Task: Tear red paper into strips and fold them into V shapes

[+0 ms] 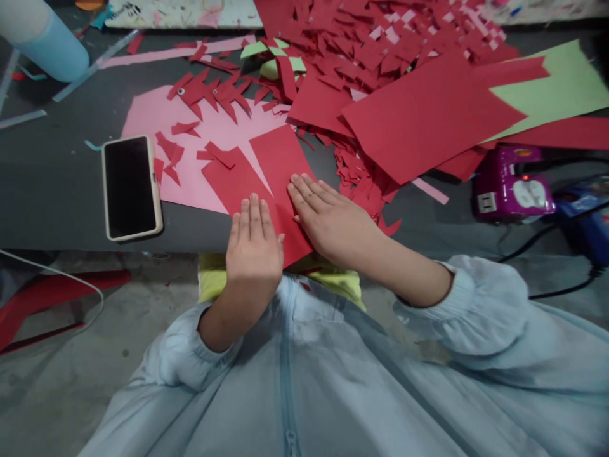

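Note:
A red paper sheet (280,158) with a V-shaped notch cut into its far edge lies at the table's near edge, partly over a pink sheet (143,114). My left hand (254,244) rests flat on its left half, fingers stretched out and pointing away from me. On the right half lies my right hand (328,212), also flat, its fingers angled to the left. Neither hand grips anything. Red cut-paper fish shapes (193,94), one with a stick-on eye, lie on the pink sheet beyond, beside small red scraps (169,149).
A phone (127,187) lies on the left. Red paper pieces (352,51) are heaped at the back, with larger red sheets (428,114) and a green sheet (566,89) at right. A purple box with sockets (511,187) and cables stands far right; a blue-white bottle (47,41) is far left.

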